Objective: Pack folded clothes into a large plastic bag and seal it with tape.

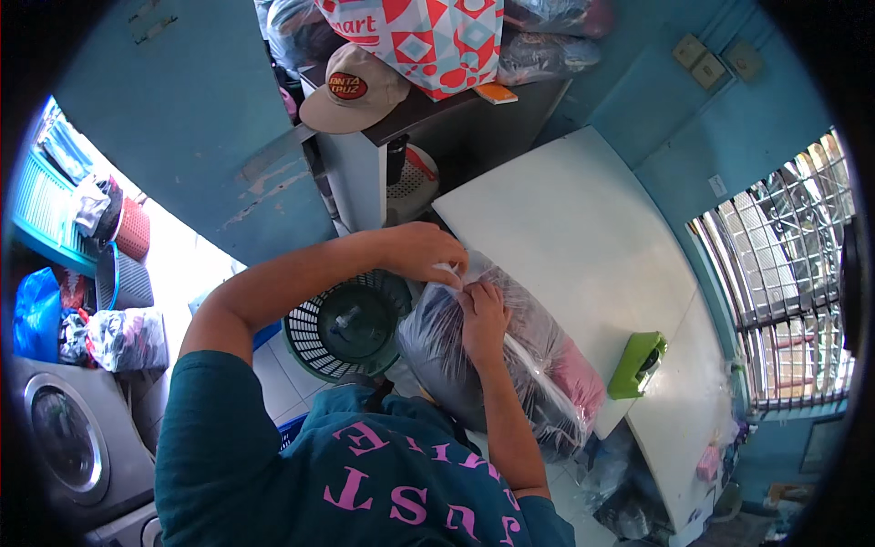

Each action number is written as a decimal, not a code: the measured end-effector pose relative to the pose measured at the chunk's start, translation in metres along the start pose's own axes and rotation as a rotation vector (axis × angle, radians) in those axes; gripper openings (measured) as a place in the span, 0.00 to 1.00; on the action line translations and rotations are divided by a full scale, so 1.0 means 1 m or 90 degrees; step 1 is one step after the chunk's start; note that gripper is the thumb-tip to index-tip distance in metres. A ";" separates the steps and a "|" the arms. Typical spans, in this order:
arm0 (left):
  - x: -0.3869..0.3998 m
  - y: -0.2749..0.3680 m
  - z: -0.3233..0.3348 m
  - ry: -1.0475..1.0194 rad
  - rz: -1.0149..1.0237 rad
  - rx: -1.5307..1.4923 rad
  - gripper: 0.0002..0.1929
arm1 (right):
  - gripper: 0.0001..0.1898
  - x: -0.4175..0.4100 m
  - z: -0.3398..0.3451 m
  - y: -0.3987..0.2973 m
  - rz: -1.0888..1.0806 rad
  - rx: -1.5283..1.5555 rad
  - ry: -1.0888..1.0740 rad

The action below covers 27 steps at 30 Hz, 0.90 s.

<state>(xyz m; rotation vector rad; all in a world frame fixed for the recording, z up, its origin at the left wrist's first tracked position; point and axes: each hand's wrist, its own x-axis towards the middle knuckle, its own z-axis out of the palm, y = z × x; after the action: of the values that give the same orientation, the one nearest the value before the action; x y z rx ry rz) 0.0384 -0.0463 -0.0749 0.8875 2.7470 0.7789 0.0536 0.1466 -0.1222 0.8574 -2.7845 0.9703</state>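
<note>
A large clear plastic bag packed with folded clothes [533,308] lies against the near edge of the white table, dark grey cloth at its left and pink cloth at its right. My left hand [427,253] pinches a bit of the bag's gathered plastic between thumb and fingers at the upper end. Just below and to the right, my right hand [484,318] rests on the bag with its fingertips bent at the same gathered plastic. The two hands nearly touch. Whether the plastic there is knotted cannot be told.
The white table [547,205] carries a green tape dispenser [632,366]. A green laundry basket [307,342] stands on the floor at left. Behind are a cap [355,92] and a patterned shopping bag [444,48] on a dark cabinet. A front-loading washing machine [68,437] is far left.
</note>
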 end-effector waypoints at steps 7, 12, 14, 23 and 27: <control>-0.018 0.010 0.014 0.130 0.180 0.278 0.12 | 0.08 0.004 -0.004 0.008 0.065 0.117 -0.113; -0.007 0.008 0.001 0.007 0.102 0.233 0.07 | 0.08 -0.002 -0.005 -0.011 -0.013 0.013 0.006; -0.007 0.001 -0.002 0.002 0.084 0.230 0.09 | 0.08 -0.002 -0.003 -0.015 -0.062 -0.015 0.077; -0.007 -0.002 -0.002 -0.092 -0.160 -0.052 0.18 | 0.21 0.012 -0.005 -0.009 -0.106 -0.039 0.030; -0.007 -0.016 0.008 -0.045 -0.029 -0.140 0.20 | 0.36 0.042 -0.007 -0.012 -0.057 0.350 -0.169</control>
<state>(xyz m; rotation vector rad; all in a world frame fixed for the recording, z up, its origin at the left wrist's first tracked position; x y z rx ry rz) 0.0384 -0.0576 -0.0905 0.7887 2.5501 0.9965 0.0238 0.1223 -0.1002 1.2385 -2.6744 1.7636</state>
